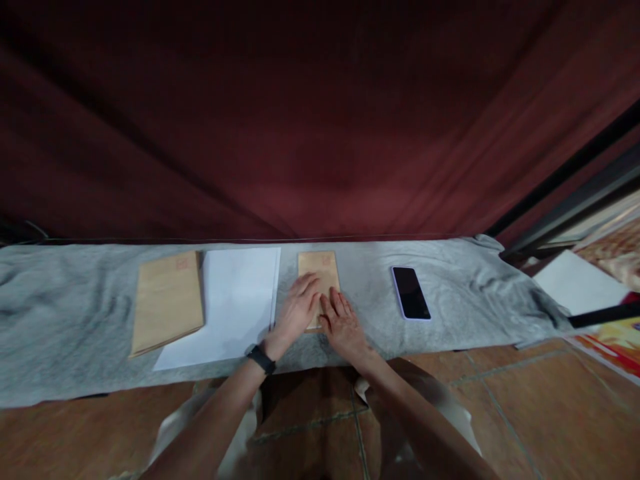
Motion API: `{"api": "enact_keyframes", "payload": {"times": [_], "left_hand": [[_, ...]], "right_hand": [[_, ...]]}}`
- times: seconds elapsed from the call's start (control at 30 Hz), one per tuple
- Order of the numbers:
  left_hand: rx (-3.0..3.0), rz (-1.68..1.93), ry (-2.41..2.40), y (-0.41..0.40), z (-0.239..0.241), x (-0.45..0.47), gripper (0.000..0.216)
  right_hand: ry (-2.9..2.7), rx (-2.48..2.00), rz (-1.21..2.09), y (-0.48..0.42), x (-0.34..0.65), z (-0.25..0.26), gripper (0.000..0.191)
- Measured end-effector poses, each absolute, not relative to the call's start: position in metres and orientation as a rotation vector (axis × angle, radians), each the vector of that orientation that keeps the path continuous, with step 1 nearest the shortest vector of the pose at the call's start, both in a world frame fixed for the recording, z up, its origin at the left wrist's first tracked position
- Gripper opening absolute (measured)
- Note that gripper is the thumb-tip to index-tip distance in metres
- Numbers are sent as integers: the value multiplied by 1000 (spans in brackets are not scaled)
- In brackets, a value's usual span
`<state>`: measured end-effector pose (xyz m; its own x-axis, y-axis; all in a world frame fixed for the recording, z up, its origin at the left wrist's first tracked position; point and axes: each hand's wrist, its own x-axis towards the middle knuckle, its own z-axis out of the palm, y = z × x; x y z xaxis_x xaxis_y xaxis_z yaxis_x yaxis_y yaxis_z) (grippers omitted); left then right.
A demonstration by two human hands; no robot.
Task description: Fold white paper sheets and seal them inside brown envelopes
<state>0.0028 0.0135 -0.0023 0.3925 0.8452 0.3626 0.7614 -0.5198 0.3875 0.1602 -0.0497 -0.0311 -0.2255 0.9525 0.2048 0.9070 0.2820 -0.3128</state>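
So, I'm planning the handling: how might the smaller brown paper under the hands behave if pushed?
The smaller brown paper looks thin and flat, so it's probably light and unlikely to roll. The gray cloth beneath is wrinkled in places, so it might bunch along.

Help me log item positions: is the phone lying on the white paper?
No, the phone lies on the grey cloth to the right of the right hand, apart from the white paper.

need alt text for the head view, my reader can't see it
A person's left hand and right hand rest on a brown envelope on grey cloth. White paper and a larger envelope lie left, a phone right.
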Motion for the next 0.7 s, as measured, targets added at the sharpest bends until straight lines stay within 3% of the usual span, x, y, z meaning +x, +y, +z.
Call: {"api": "enact_keyframes", "payload": {"times": [0.23, 0.7], "left_hand": [[2762, 319, 1319, 70, -23, 29, 55], [2828, 143, 1117, 139, -33, 9, 61]], "right_hand": [[-2184, -1720, 213, -48, 159, -35, 55], [-2228, -1652, 226, -45, 167, -28, 57]]}}
